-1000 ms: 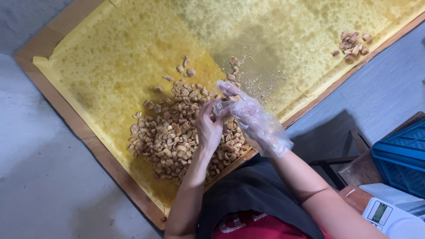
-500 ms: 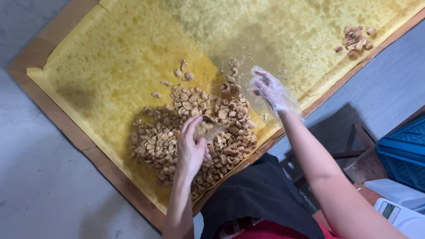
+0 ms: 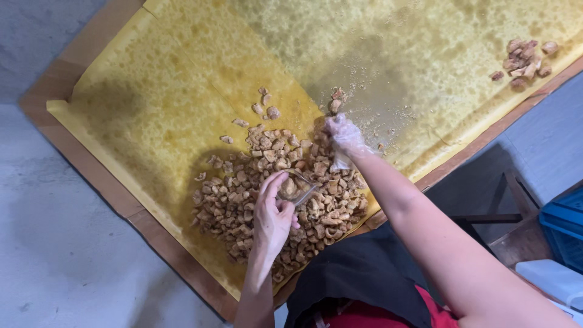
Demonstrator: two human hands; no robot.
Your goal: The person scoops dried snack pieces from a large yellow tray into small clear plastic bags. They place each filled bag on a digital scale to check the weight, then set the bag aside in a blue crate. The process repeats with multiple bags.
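A heap of small golden-brown fried snack pieces (image 3: 243, 194) lies on greasy yellow paper (image 3: 152, 103) spread over a wooden table (image 3: 67, 54). My bare left hand (image 3: 272, 215) hovers over the heap and holds a small clear plastic bag (image 3: 297, 187) with a few pieces inside. My right hand (image 3: 341, 135), in a thin clear plastic glove, rests on the far edge of the heap, fingers curled over pieces.
A second small cluster of pieces (image 3: 523, 59) sits at the paper's far right. A dark stool (image 3: 498, 212) and a blue crate (image 3: 565, 228) stand on the grey floor (image 3: 54, 243) at the right. My black apron (image 3: 358, 279) touches the table edge.
My hands were together over the heap; the gloved right hand swung out to the right, then came back to the heap's far edge. The left hand dropped lower with the bag.
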